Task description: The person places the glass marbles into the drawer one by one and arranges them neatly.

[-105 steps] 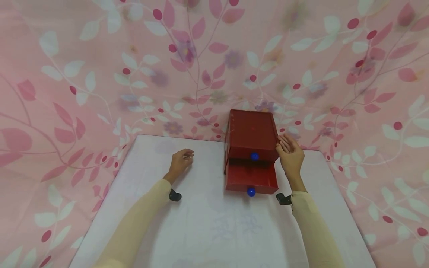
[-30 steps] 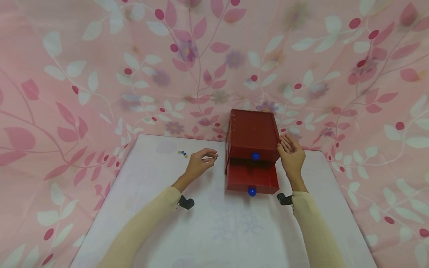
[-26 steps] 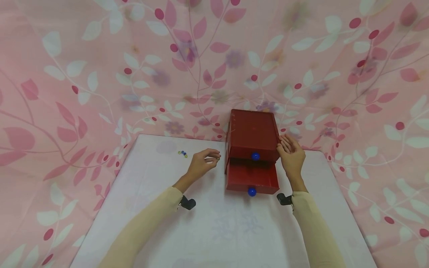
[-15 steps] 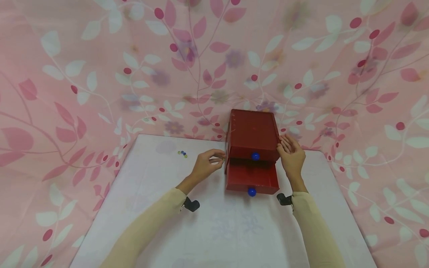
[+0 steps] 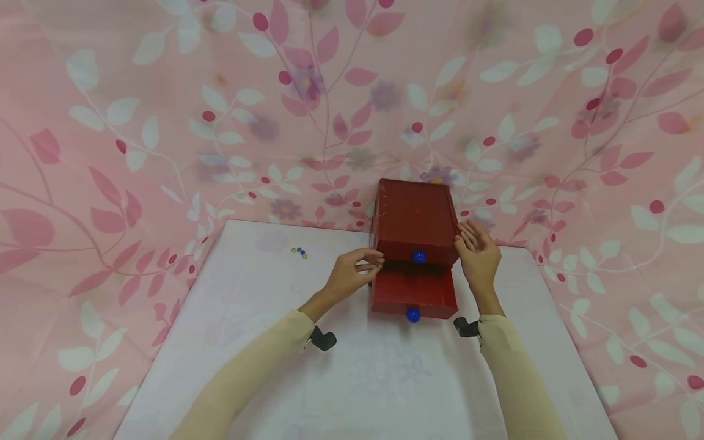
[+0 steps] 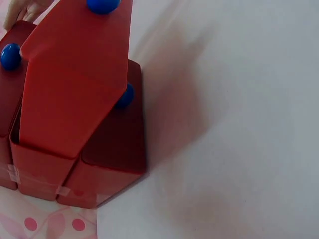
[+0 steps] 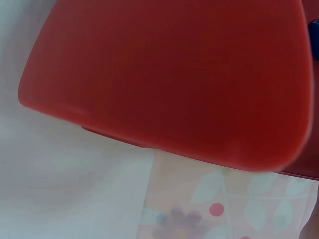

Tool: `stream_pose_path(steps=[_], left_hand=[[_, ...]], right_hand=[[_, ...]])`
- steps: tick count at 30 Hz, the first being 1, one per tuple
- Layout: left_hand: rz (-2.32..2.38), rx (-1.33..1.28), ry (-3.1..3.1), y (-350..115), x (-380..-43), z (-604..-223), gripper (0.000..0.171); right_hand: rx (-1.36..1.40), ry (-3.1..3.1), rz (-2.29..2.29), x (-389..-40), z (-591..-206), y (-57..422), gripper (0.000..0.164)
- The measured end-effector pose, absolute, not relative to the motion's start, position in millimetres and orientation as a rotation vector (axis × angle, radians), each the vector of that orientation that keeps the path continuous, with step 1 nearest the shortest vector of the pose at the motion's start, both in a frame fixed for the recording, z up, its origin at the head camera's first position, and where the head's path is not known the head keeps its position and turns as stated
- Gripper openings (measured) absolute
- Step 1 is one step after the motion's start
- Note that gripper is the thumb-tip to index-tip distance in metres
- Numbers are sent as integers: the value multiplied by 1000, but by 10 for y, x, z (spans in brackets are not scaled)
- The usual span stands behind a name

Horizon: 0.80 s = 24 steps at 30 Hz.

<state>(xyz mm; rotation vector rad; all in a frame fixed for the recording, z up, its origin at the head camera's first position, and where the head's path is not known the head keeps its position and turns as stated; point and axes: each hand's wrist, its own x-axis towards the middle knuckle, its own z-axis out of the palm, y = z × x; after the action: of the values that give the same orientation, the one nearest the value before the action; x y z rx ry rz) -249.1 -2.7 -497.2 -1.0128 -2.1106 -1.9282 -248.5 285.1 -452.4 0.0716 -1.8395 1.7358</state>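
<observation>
A red drawer cabinet [image 5: 417, 214] stands at the table's back, its middle drawer [image 5: 414, 296] pulled out. My left hand [image 5: 349, 274] is at the drawer's left rear corner, thumb and fingers pinching a tiny thing, seemingly a marble, mostly hidden by the fingertips. My right hand [image 5: 478, 253] rests its extended fingers against the cabinet's right side. Several small yellow and blue marbles [image 5: 300, 252] lie on the table left of the cabinet. In the left wrist view the pulled-out drawer [image 6: 70, 104] juts between two pushed-in ones; its red side [image 7: 174, 74] fills the right wrist view.
Blue round knobs [image 5: 413, 315] stick out from the drawer fronts. White cloth covers the table [image 5: 352, 379], and a pink floral curtain [image 5: 330, 122] hangs right behind the cabinet. A black wrist camera mount [image 5: 323, 339] projects beside the left cuff.
My left hand has left the spot near the marbles, uncovering them, and moved right to the open drawer's edge. The right hand has stayed against the cabinet.
</observation>
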Motion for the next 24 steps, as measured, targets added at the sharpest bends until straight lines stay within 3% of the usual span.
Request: stream_pose_path(steps=[24], left_hand=[[-1868,-1226,-2062,255,-2422,-4970,31]], right_hand=[[55,-1843,1738,-2470,-4506,2847,47]])
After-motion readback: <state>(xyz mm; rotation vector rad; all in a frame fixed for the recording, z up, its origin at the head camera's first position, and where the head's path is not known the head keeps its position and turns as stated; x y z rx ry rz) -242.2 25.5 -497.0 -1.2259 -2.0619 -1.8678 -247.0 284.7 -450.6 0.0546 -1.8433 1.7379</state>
